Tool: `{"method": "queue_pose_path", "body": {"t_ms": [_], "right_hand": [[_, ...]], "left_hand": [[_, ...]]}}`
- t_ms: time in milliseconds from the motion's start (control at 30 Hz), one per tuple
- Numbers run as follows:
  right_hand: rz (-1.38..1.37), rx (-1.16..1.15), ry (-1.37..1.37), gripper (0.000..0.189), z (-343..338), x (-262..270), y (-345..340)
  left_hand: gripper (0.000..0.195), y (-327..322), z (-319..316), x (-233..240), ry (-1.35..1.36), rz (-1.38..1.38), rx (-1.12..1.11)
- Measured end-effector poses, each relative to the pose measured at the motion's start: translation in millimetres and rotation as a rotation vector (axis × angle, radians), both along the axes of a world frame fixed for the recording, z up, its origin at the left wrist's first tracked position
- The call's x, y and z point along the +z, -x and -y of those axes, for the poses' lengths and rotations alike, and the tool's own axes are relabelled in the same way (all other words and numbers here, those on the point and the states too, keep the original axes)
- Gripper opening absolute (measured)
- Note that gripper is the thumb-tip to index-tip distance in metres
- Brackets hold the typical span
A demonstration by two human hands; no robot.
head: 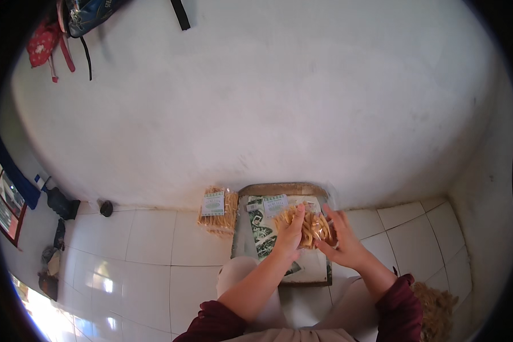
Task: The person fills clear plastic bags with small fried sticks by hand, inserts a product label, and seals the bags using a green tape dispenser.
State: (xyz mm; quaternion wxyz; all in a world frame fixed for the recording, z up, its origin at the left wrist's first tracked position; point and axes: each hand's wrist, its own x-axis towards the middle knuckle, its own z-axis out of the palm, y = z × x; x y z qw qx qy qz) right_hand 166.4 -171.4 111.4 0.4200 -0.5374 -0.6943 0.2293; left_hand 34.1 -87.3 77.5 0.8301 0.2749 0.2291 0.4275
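A clear plastic bag of yellow-brown snack sticks point(308, 225) is between my two hands, above a low table with a worn rim point(282, 188). My left hand point(291, 231) grips the bag's left part, thumb on top. My right hand point(342, 239) is at the bag's right side, fingers spread, the thumb near its lower edge; whether it grips the film is unclear. A printed label card point(275, 205) shows behind the bag, and I cannot tell whether it is attached. Green and white printed sheets point(263, 239) lie on the tabletop.
Filled snack packs with a printed label point(213, 204) lie on the tiled floor left of the table, by the white wall. A large heap of snacks point(436, 312) is at the lower right. A dark round object point(106, 208) sits on the floor at left. Bags point(89, 17) hang at upper left.
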Motion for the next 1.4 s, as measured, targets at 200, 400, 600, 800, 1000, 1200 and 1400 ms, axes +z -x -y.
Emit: {"method": "queue_pose_path", "body": {"t_ms": [200, 400, 600, 800, 1000, 1200, 1400], "right_hand": [[0.002, -0.153, -0.277, 0.055, 7.9, 1.4, -5.0], [-0.134, -0.309, -0.384, 0.046, 14.0, 10.2, -9.3], [0.196, -0.123, -0.683, 0.034, 17.7, 17.9, -20.1], [0.29, 0.221, -0.202, 0.04, 8.1, 6.5, -16.2], [0.398, 0.235, -0.195, 0.045, 11.4, 11.7, -18.9], [0.211, 0.066, -0.103, 0.071, 14.8, -2.0, -16.0], [0.038, 0.322, 0.061, 0.084, 30.9, 40.2, -23.2]], "left_hand": [[0.041, -7.5, 3.4, -14.1, -0.16, -0.038, 0.142], [0.044, -15.3, 10.5, -19.2, -0.134, 0.01, 0.075], [0.056, -16.7, 8.5, -22.2, 0.266, 0.087, -0.212], [0.062, -4.0, 5.6, -16.5, 0.214, 0.132, -0.408], [0.062, -5.1, 5.9, -27.2, 0.178, 0.015, -0.32], [0.041, -0.6, 4.0, -22.8, -0.082, -0.085, -0.399], [0.059, 7.8, 14.8, -11.4, -0.276, -0.029, -0.526]]}}
